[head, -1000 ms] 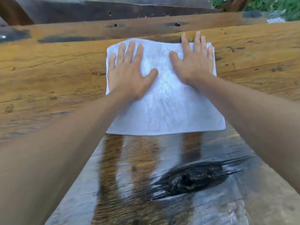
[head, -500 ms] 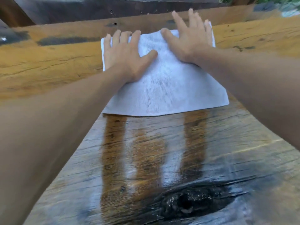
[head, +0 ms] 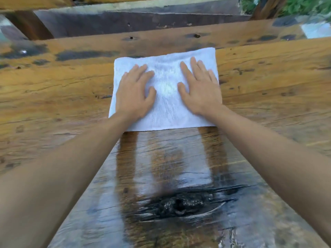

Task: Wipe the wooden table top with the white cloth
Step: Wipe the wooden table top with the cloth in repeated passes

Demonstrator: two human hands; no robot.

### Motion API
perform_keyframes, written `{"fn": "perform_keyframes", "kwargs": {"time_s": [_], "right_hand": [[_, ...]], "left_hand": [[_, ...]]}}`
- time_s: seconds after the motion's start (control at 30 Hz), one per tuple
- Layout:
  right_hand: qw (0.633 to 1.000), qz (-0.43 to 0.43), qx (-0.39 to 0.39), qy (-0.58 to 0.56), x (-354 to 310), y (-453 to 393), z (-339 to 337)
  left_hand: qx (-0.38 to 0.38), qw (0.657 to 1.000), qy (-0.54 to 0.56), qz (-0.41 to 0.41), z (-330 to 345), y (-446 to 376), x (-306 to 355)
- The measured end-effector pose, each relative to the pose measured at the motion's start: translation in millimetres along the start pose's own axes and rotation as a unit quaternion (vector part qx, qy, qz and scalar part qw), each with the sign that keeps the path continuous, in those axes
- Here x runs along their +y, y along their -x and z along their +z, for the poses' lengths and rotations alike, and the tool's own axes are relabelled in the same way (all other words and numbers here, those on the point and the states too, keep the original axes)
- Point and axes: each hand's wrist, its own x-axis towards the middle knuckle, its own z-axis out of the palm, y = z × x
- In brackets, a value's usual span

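A white cloth (head: 165, 111) lies spread flat on the wooden table top (head: 59, 97), its far edge at the seam of the far plank. My left hand (head: 134, 93) presses flat on the cloth's left half, fingers extended. My right hand (head: 198, 90) presses flat on its right half in the same way. Neither hand curls around the fabric. Between the cloth and me the wood shines wet, with darker streaks (head: 166, 158) running toward me.
A large dark knot hole (head: 179, 204) sits in the wet plank near me. Beyond the table's far plank (head: 161, 37) there is a dark bench or beam (head: 136, 20). Green plants (head: 304, 4) show at the top right.
Both hands pushed the cloth away from me toward the far plank, then drew back a little toward me. The wet streaked strip between cloth and knot hole grew longer.
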Motion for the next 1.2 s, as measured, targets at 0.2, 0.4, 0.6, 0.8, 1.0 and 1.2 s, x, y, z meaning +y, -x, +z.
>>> {"fn": "perform_keyframes", "kwargs": {"time_s": [0.2,0.4,0.6,0.8,1.0,1.2], "right_hand": [[0.999,0.0,-0.04,-0.004,-2.0,22.1,-8.2],[0.998,-0.001,-0.059,0.001,-7.0,52.4,-7.7],[0.998,0.001,-0.066,-0.011,-11.6,104.7,-10.5],[0.998,-0.005,-0.063,-0.008,-8.7,173.1,-0.1],[0.998,-0.006,-0.064,-0.009,-9.5,251.2,4.6],[0.996,0.009,-0.085,-0.017,-12.9,323.4,2.6]], "left_hand": [[0.034,0.997,0.025,-0.061,-1.4,29.6,8.1],[-0.026,0.998,-0.032,-0.051,0.1,70.1,15.6],[-0.057,0.993,-0.068,-0.073,-2.3,127.3,41.3],[-0.077,0.992,-0.079,-0.068,-5.0,191.4,57.1],[-0.09,0.989,-0.092,-0.079,-6.9,267.4,87.4],[-0.101,0.987,-0.095,-0.079,-8.3,335.2,113.3]]}}
